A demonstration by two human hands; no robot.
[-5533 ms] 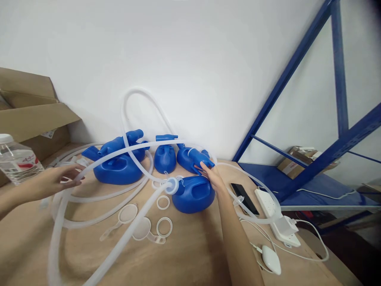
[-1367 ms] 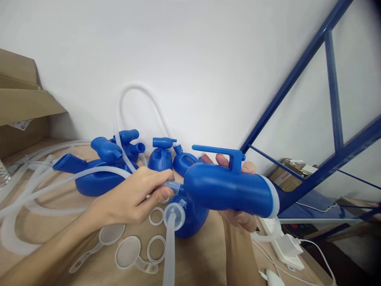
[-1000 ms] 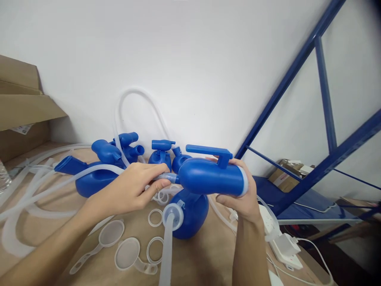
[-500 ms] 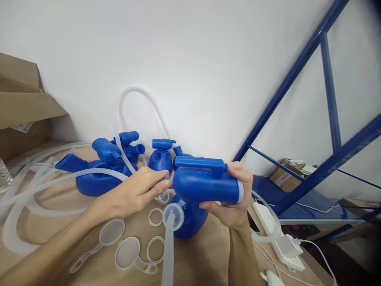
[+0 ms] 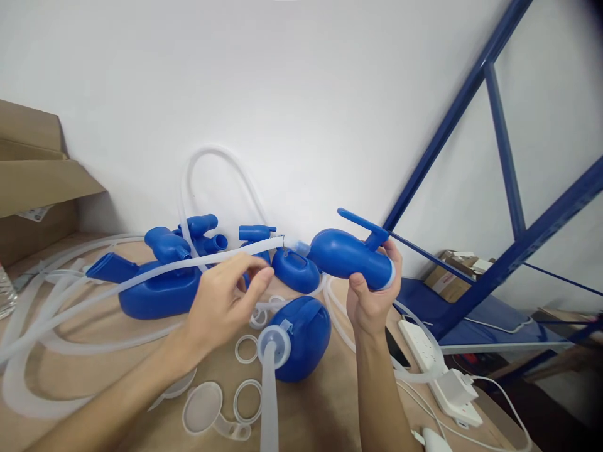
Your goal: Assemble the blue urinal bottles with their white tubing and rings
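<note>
My right hand [image 5: 374, 298] grips a blue urinal bottle [image 5: 346, 256] around its white-rimmed end, with the handle tilted up. At the rounded end lies the clear tip of a translucent hose [image 5: 245, 249]; whether the two are joined I cannot tell. My left hand [image 5: 230, 298] is just below this hose, fingers curled and thumb apart from the index finger, with nothing seen in it. Between my hands a blue container [image 5: 306, 339] stands on the table, a hose running from its white cap [image 5: 274, 346] towards me.
Several blue containers [image 5: 160, 295] and looped hoses stand at the left. White rings [image 5: 247, 402] and a round strapped cap [image 5: 202, 408] lie in front. A cardboard box [image 5: 47, 188] is far left; a power strip [image 5: 438, 370] and blue metal rack [image 5: 452, 125] are right.
The urinal bottle has moved right and up in my right hand, its rim end tilting down. My left hand has come away from its rounded end, and the hose now lies above that hand.
</note>
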